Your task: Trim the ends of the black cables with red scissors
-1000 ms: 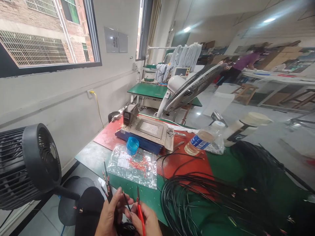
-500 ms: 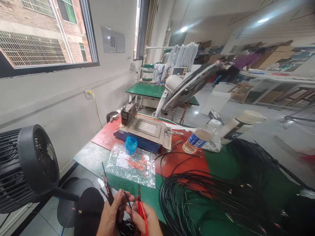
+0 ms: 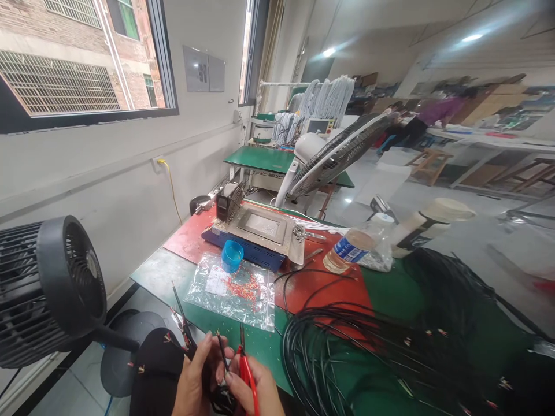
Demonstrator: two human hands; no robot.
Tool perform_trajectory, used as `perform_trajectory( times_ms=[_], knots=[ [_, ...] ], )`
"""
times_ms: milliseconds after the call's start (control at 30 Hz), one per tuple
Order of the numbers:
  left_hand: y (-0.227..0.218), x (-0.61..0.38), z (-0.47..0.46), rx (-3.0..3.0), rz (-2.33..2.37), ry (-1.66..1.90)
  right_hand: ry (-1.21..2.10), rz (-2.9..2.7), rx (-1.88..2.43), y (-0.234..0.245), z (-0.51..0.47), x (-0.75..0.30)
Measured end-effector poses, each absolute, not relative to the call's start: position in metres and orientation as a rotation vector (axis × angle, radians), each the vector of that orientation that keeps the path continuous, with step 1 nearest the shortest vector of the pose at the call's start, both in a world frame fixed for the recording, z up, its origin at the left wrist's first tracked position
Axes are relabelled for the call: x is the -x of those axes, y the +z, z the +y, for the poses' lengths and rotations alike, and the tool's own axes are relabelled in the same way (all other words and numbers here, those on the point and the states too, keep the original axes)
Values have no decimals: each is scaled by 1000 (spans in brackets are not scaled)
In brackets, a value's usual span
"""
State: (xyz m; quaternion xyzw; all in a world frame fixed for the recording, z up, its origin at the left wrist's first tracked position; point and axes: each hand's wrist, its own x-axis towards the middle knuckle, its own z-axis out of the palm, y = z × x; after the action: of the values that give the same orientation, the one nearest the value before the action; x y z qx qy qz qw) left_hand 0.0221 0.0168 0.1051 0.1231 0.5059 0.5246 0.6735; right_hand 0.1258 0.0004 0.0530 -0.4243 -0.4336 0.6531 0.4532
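Note:
My left hand (image 3: pixel 196 372) is closed around a bunch of black cables (image 3: pixel 187 335), whose stripped ends with thin red and pale wires fan out above the fist. One black cable end (image 3: pixel 222 348) stands up between the two hands, with fingers of both pressed around its lower part. Red-handled pliers (image 3: pixel 248 372) lie in my right hand (image 3: pixel 262 384), their narrow dark tips pointing away over the table's edge. The right thumb presses near that cable. More looped black cable hangs under the hands, partly hidden.
Ahead lies a clear plastic bag (image 3: pixel 199 294) scattered with red and yellowish bits, beside a blue cup (image 3: pixel 232 256). Behind stands a blue hot-plate-like device (image 3: pixel 260 254). Coiled black cables (image 3: pixel 303 346) cover the right, near a bottle (image 3: pixel 347 251). A black fan (image 3: pixel 65 277) stands left.
The single cable end between my hands now points more upright and its tip shows. The bunch in my left hand has spread a little leftward. The view has shifted slightly.

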Motion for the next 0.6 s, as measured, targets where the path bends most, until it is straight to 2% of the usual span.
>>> perform_trajectory(
  times_ms=[167, 600],
  knots=[
    [103, -18, 19, -325, 1155, 1134, 1656, -1012, 963, 61, 0, -122],
    [102, -17, 17, -263, 1164, 1132, 1587, -1050, 1132, 51, -3, -126]
  ],
)
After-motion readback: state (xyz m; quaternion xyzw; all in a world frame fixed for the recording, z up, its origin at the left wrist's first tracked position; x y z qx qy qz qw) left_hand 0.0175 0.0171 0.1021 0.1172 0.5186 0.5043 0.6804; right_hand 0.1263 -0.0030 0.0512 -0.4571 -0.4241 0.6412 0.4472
